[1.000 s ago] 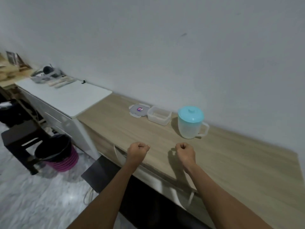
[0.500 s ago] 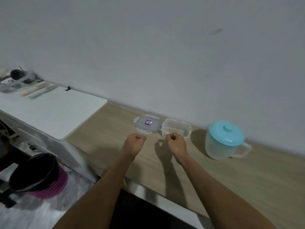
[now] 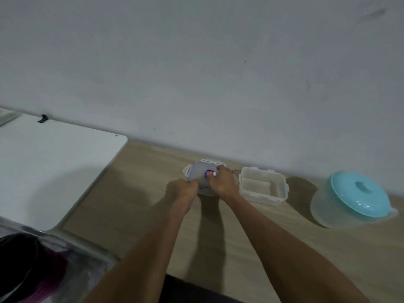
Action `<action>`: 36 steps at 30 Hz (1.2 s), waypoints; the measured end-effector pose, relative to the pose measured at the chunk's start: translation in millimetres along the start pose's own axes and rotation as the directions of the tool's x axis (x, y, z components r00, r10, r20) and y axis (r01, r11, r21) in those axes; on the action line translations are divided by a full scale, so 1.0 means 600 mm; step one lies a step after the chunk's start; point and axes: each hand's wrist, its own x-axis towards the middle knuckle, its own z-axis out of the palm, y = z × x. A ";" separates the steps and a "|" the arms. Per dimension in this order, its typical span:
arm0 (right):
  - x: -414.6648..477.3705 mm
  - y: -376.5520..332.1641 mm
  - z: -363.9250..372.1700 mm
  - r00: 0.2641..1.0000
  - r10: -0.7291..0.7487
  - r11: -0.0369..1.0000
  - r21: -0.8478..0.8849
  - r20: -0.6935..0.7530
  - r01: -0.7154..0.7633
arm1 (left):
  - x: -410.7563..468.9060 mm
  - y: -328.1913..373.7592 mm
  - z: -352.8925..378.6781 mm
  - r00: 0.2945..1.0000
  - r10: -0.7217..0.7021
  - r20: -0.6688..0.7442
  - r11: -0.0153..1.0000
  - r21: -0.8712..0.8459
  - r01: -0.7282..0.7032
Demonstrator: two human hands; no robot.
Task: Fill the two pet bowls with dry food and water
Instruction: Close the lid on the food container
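Note:
A lidded clear plastic container [image 3: 200, 174] with a small red-and-blue sticker lies on the wooden counter [image 3: 251, 248] by the wall. My left hand [image 3: 182, 190] grips its near left edge and my right hand [image 3: 223, 182] grips its right side, fingers over the lid. The lid looks slightly tilted. To the right stands an open, empty-looking clear container [image 3: 262, 189] with snap clips. Farther right is a translucent jug [image 3: 352, 200] with a turquoise lid. No pet bowls or dry food can be seen.
A white tabletop [image 3: 50, 167] adjoins the counter on the left, slightly higher. A black and pink bin [image 3: 28, 270] sits on the floor at lower left. The grey wall runs right behind the containers.
Both hands moved forward from closed fists above the counter onto the lidded container and took hold of it. The view has come closer and shifted right.

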 end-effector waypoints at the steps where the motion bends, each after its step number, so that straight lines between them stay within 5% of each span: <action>1: 0.015 0.000 0.007 1.000 0.001 0.999 -0.052 0.002 -0.001 | 0.011 -0.001 0.005 1.000 -0.012 0.000 1.000 -0.019 0.012; 11: 0.084 0.018 0.032 0.993 0.111 0.943 -0.312 -0.030 -0.115 | 0.046 -0.013 0.019 0.998 -0.068 0.013 0.973 -0.220 0.069; 20: 0.083 -0.007 0.029 0.998 0.057 0.971 -0.234 -0.009 -0.058 | 0.080 -0.020 0.004 0.982 -0.191 -0.017 0.894 -0.416 0.166; 27: 0.084 -0.035 -0.066 0.994 -0.062 0.974 -0.223 -0.092 0.040 | 0.062 0.051 0.032 0.990 -0.025 -0.135 0.879 -0.475 -0.042; 36: 0.067 0.082 -0.233 0.979 0.005 0.980 -0.194 -0.204 -0.045 | -0.027 0.093 0.195 0.995 0.095 -0.011 0.923 -0.374 -0.093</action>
